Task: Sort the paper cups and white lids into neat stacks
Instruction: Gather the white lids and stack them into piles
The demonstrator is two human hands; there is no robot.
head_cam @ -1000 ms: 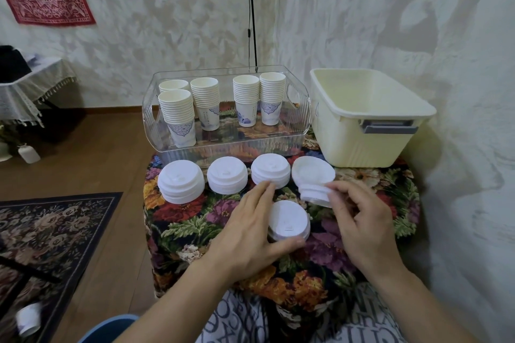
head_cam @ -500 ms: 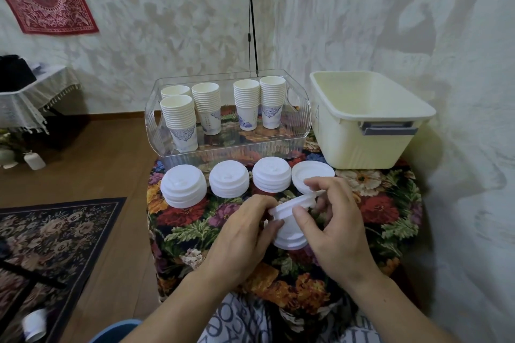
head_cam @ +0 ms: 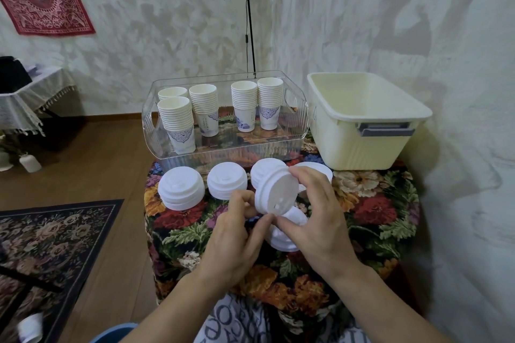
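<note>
White lids: a small stack is up off the floral tabletop, tilted.
Right hand: grip pinching that stack's rim.
Left hand: fingertips pinching its lower edge.
Below: another lid pile.
Cups: stacked in clear tray.

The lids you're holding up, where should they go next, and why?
Probably down onto the small lid pile under the hands. The right hand pinches a tilted bunch of lids, the left hand steadies its lower edge, and that pile looks lower than the leftmost stack, so adding there seems tidy.
</note>
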